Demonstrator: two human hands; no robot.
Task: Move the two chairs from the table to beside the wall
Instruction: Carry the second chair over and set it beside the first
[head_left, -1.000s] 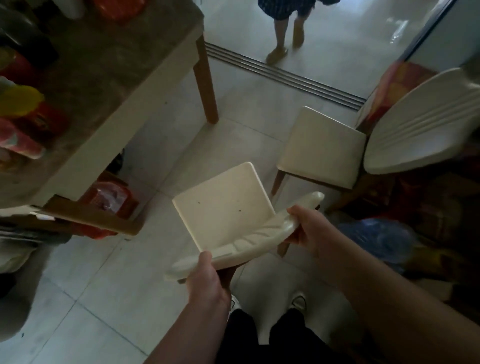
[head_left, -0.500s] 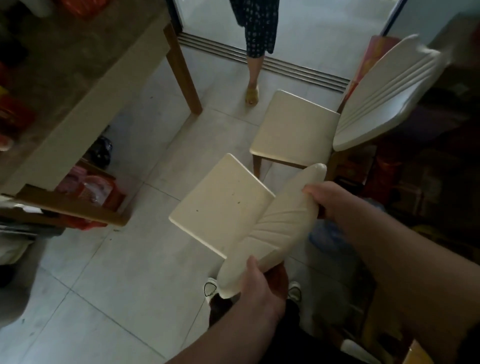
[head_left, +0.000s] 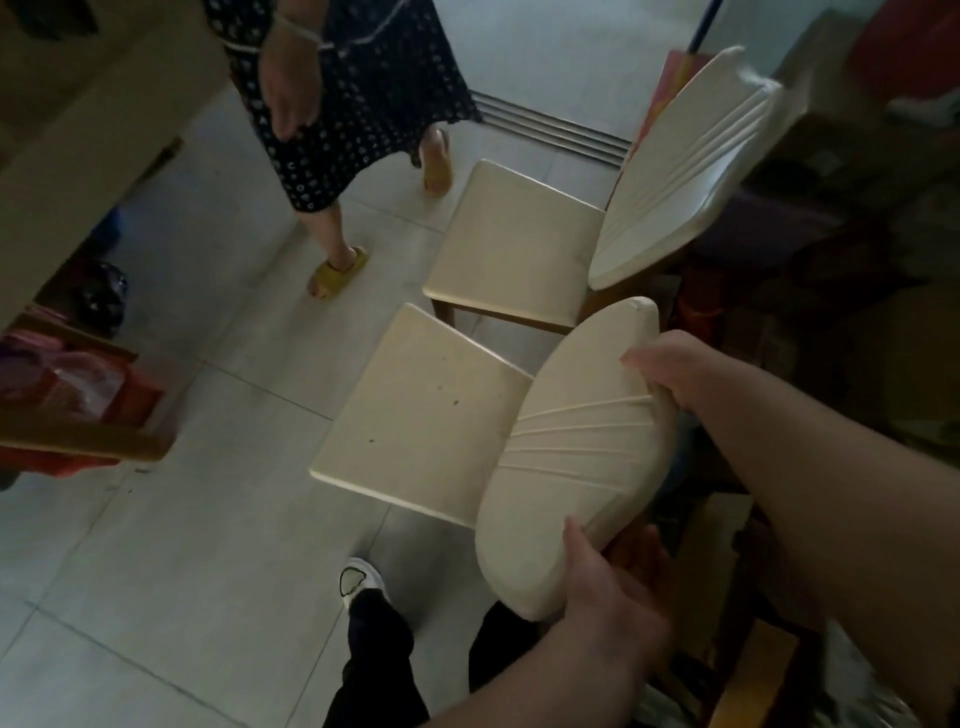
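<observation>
I hold a cream padded chair (head_left: 431, 410) by its ribbed backrest. My left hand (head_left: 613, 587) grips the backrest's near lower end, and my right hand (head_left: 662, 371) grips its far upper end. Its seat faces left toward the table (head_left: 78, 156), and its legs are hidden under the seat. A second matching cream chair (head_left: 514, 239) stands just beyond it on the right, its backrest toward dim clutter on the right side. The two seats sit almost side by side, a narrow gap between them.
A person in a dark dotted dress and yellow sandals (head_left: 337, 270) walks between the table and the far chair. Red bags (head_left: 78, 384) lie under the table. Boxes and clutter (head_left: 831, 260) fill the right. A sliding-door track (head_left: 550, 130) crosses the floor. My shoe (head_left: 361, 579) is below the seat.
The held chair has turned clockwise and moved right, ending beside the second chair. The person in the dress has walked in from the doorway toward the table.
</observation>
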